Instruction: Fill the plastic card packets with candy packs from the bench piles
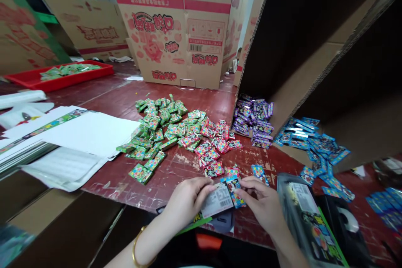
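At the lower centre of the frame the left hand (188, 199) has its fingers closed on the edge of a flat pack (216, 202) with a white barcode label, held just above the near edge of the table (176, 171). A gold bangle (135, 252) sits on that wrist. Just to the right, the right hand (264, 203) pinches a small blue packet (236, 191) between thumb and fingertips, and the packet touches the top right corner of the pack.

Just above the hands lies a spread of pink packets (210, 144). To its left is a wider heap of green packets (153, 134), and toward the upper right a pile of purple packets (254, 121). More blue packets (314, 142) trail down the right side beside a tilted carton flap (314, 50). A stack of filled packs (309, 222) lies at the lower right. White sheets (88, 134) cover the left middle, a red tray (34, 79) sits in the upper left, and a printed cardboard box (179, 29) stands at the top centre.
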The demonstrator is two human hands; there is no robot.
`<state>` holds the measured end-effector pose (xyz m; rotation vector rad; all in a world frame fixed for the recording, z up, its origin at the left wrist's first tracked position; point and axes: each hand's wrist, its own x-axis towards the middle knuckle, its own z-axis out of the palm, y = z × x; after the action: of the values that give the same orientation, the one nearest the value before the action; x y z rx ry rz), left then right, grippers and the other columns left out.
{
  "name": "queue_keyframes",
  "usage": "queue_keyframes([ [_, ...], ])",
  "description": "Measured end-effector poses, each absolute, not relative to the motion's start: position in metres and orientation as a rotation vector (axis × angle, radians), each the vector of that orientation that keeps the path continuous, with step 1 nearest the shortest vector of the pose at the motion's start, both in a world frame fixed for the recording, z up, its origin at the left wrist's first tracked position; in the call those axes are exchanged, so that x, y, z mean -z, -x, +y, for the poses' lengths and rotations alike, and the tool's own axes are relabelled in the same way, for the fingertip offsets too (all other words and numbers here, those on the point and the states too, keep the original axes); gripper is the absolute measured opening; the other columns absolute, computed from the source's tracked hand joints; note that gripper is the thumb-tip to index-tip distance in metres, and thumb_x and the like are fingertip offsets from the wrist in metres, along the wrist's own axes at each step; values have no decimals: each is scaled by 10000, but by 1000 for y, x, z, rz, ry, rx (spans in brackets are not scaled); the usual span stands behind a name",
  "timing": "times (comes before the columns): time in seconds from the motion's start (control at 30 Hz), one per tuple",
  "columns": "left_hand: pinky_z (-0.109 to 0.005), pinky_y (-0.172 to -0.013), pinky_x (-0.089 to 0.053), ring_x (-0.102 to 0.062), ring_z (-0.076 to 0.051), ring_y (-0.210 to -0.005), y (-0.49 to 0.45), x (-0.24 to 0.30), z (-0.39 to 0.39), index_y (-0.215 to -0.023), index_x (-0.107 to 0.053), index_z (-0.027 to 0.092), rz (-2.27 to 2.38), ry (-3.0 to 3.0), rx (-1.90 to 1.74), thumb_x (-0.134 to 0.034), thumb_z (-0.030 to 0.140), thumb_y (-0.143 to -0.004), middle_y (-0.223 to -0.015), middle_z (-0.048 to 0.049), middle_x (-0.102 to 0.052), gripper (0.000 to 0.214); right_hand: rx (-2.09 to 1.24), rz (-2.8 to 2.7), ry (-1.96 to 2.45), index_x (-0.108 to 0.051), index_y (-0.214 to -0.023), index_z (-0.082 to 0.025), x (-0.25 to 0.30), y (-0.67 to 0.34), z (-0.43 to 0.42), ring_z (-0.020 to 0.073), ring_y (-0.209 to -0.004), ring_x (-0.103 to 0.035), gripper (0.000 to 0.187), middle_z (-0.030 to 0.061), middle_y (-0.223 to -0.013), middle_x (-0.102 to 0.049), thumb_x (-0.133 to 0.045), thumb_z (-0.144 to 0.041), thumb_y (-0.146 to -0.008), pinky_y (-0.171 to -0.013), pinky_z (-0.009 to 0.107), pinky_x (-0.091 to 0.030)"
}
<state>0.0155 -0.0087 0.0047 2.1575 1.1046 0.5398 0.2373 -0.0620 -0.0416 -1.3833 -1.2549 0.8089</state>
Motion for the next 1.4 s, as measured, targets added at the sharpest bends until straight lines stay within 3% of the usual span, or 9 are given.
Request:
queue_keyframes([
  [0.17, -247, -785, -484, -668, -185, -866, -24, -9, -8, -1001, -661, 188, 1030, -2154, -592, -439, 345, -940, -956, -63, -719, 279, -707, -1337, 1375, -634, -623, -189, 31, -226, -61, 199, -874, -565, 274, 74, -946, -580, -626, -357, -839, -809, 326, -448],
  [0.37, -220, -774, -492, -670, -176, -862, -27, -8, 2, -983, -674, 205, 972, -2051, -634, -461, 343, -929, -948, -46, -729, 260, -866, -1619, 1218, -695, -781, -201, 28, -231, -55, 222, -1073, -551, 292, 89, -1223, -528, -546, -430, -882, -930, 341, -455],
  [0.47, -214, -762, -496, -675, -179, -860, -23, -7, 10, -985, -676, 209, 1024, -2059, -629, -477, 356, -920, -959, -37, -733, 256, -325, -1611, 1601, -675, -865, -207, 43, -284, -11, 204, -1013, -573, 324, 90, -1124, -585, -393, -345, -943, -895, 344, -477],
  [0.63, -216, -753, -508, -683, -182, -854, -13, 0, 17, -987, -677, 211, 1107, -2065, -648, -478, 384, -914, -950, -29, -738, 274, -65, -1566, 1869, -619, -994, -134, 75, -372, 75, 324, -1115, -451, 238, 167, -1082, -558, -530, -151, -773, -985, 510, -343],
  [0.8, -236, -785, -515, -684, -195, -881, -9, 12, 20, -994, -676, 203, 1163, -2049, -640, -474, 390, -913, -970, -41, -737, 287, -54, -1731, 1946, -616, -879, -149, 93, -386, 84, 293, -1093, -456, 167, 154, -1088, -555, -493, -105, -776, -976, 439, -345],
  [1.0, -237, -788, -509, -679, -196, -888, -8, 11, 18, -994, -676, 204, 1145, -2036, -609, -477, 385, -911, -976, -41, -733, 281, -117, -1808, 1921, -608, -1032, -140, 97, -387, 90, 276, -1122, -474, 382, 147, -1134, -585, -517, -11, -684, -993, 408, -329],
  [1.17, -233, -774, -502, -672, -190, -878, 4, 7, 11, -1001, -666, 201, 1175, -1991, -601, -440, 391, -928, -967, -42, -726, 304, -160, -1676, 1812, -625, -917, -172, 91, -385, 101, 257, -961, -592, 181, 112, -977, -662, -559, -141, -750, -896, 396, -434],
  [1.27, -238, -774, -500, -672, -193, -881, 9, 9, 9, -1000, -668, 201, 1210, -1970, -621, -439, 395, -928, -971, -43, -726, 308, -155, -1543, 1686, -603, -997, -190, 98, -374, 83, 244, -1001, -607, 210, 105, -1056, -656, -509, -284, -833, -895, 404, -467],
  [1.4, -250, -799, -499, -671, -195, -901, 2, 11, 11, -1015, -671, 198, 1191, -1992, -648, -463, 382, -917, -995, -47, -726, 294, -174, -1257, 1617, -555, -919, -164, 121, -357, 51, 246, -905, -664, 298, 144, -979, -671, -491, -447, -850, -792, 393, -533],
])
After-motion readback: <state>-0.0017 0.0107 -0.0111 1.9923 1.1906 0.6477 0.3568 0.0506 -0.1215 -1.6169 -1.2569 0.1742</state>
